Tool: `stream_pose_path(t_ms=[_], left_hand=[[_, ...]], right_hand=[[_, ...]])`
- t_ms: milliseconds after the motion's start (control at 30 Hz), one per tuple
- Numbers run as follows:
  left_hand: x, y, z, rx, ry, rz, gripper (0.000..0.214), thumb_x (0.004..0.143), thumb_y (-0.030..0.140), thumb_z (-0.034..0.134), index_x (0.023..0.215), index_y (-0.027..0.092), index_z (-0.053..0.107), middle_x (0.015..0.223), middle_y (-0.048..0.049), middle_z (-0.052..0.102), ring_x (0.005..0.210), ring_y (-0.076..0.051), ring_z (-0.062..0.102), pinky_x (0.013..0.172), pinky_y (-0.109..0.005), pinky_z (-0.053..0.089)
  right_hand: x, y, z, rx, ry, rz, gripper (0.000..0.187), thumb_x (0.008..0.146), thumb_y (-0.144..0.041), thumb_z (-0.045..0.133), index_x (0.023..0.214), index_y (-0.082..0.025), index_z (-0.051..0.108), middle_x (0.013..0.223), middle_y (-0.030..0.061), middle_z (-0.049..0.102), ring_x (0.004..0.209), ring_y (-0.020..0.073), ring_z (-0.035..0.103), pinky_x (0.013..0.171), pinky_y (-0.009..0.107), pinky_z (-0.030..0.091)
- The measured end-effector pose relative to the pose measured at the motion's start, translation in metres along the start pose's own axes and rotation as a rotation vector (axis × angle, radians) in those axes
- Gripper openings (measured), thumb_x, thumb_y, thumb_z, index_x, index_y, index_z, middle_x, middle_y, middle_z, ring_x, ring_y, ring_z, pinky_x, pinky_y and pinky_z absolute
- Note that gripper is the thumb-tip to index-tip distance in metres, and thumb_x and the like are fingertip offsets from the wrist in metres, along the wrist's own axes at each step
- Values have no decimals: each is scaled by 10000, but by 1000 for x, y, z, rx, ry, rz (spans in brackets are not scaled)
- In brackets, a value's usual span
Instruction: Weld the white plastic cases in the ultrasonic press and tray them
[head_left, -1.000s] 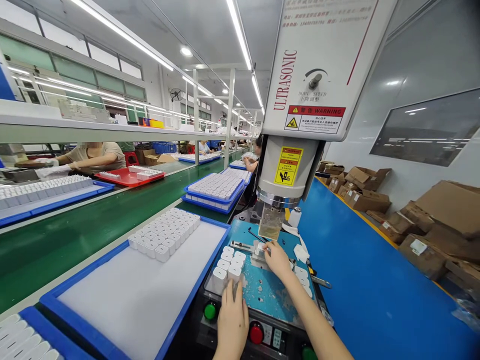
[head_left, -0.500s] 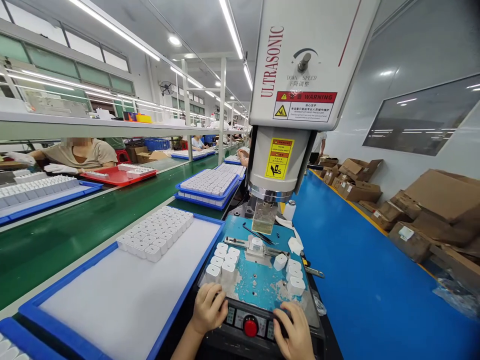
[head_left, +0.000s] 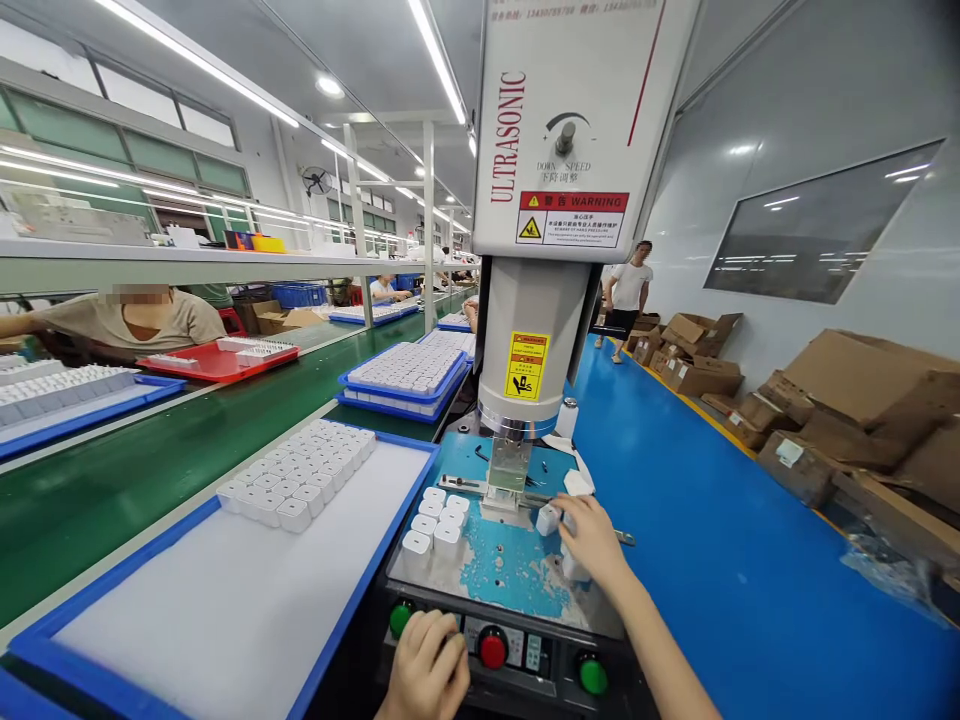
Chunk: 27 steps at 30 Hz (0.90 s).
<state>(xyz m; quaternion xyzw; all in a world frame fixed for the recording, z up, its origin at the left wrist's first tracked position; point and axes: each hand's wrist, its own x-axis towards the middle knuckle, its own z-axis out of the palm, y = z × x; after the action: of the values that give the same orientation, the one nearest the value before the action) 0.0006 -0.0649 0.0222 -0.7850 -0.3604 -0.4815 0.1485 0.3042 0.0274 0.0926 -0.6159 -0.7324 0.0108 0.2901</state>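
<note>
My left hand [head_left: 426,672] rests curled on the welder's control panel, just right of the left green button [head_left: 400,618]. My right hand [head_left: 592,535] reaches over the teal work plate [head_left: 510,560], its fingers closed on a small white charger block [head_left: 548,518]. The ultrasonic welder [head_left: 559,180] has its horn [head_left: 510,465] pressed down onto the fixture in the middle of the plate. A cluster of white charger blocks [head_left: 436,524] stands on the plate's left side.
A blue tray [head_left: 225,600] with a white liner holds several white blocks [head_left: 296,478] at left. A green conveyor [head_left: 135,480] runs beyond it, with stacked blue trays [head_left: 405,375]. Red [head_left: 493,650] and right green [head_left: 592,676] buttons sit on the panel. Cardboard boxes [head_left: 840,420] line the right wall. Other people work nearby.
The welder horn has come down onto the fixture. My right hand left the control panel and went up to a white block on the plate; my left hand stays at the panel.
</note>
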Motion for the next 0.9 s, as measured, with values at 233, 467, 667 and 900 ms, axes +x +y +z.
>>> stream_pose_path(t_ms=[233, 467, 667, 900], left_hand=[[28, 17, 5, -50, -71, 41, 203, 781, 98, 479, 803, 225, 636, 827, -47, 655, 805, -169, 600, 785, -336, 492], [88, 17, 31, 116, -226, -114, 183, 842, 181, 454, 858, 204, 635, 1128, -89, 609, 1120, -259, 517, 932, -439, 442], [137, 19, 71, 158, -537, -362, 311, 835, 131, 410, 1027, 163, 653, 1287, -146, 515, 1222, -297, 448, 977, -452, 415], [164, 8, 110, 92, -757, -475, 522, 815, 240, 519, 1333, 272, 463, 1346, -157, 446, 1184, -313, 487, 922, -401, 432]], right_hand=[[27, -1, -4, 41, -150, -30, 159, 758, -192, 533, 843, -243, 657, 915, 41, 664, 902, 211, 598, 748, 305, 427], [-22, -46, 19, -50, 168, -157, 114, 839, -244, 501, 808, -226, 609, 844, 53, 586, 817, 206, 566, 730, 322, 424], [-63, -75, 63, 106, 345, -150, 134, 867, -222, 463, 830, -229, 592, 821, 42, 523, 723, 171, 561, 648, 280, 464], [-64, -72, 69, 193, 379, -140, 162, 878, -236, 447, 943, -229, 595, 881, 71, 536, 746, 177, 593, 630, 277, 510]])
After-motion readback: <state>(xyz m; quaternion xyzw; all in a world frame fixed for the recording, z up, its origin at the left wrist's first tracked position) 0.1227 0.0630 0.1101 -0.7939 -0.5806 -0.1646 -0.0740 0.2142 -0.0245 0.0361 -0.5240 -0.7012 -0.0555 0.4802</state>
